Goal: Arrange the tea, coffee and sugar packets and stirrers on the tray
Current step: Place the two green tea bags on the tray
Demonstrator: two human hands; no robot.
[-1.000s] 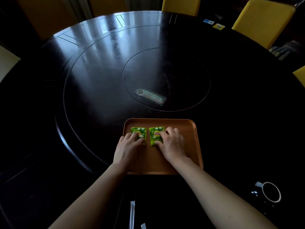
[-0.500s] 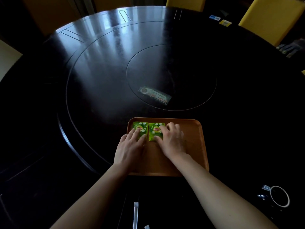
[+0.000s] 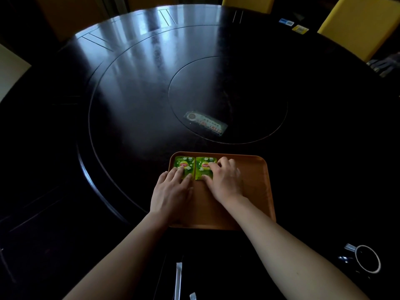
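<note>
An orange-brown tray (image 3: 257, 191) lies on the dark round table in front of me. Two green Lipton tea packets lie flat and side by side in its far left corner: the left packet (image 3: 183, 164) and the right packet (image 3: 204, 165). My left hand (image 3: 172, 191) rests flat with its fingertips pressing on the left packet. My right hand (image 3: 225, 180) presses its fingertips on the right packet. A white wrapped stirrer (image 3: 178, 280) lies on the table near me, below the tray, with a small white packet corner (image 3: 192, 296) beside it.
A dark cup with a white rim (image 3: 368, 258) stands at the near right. A flat card or packet (image 3: 205, 123) lies on the table's inner turntable. Yellow chairs (image 3: 357, 24) stand at the far side, with small cards (image 3: 299, 29) near the edge.
Both hands have slid the two tea packets a little farther toward the tray's far left corner, closer together. The view has shifted slightly.
</note>
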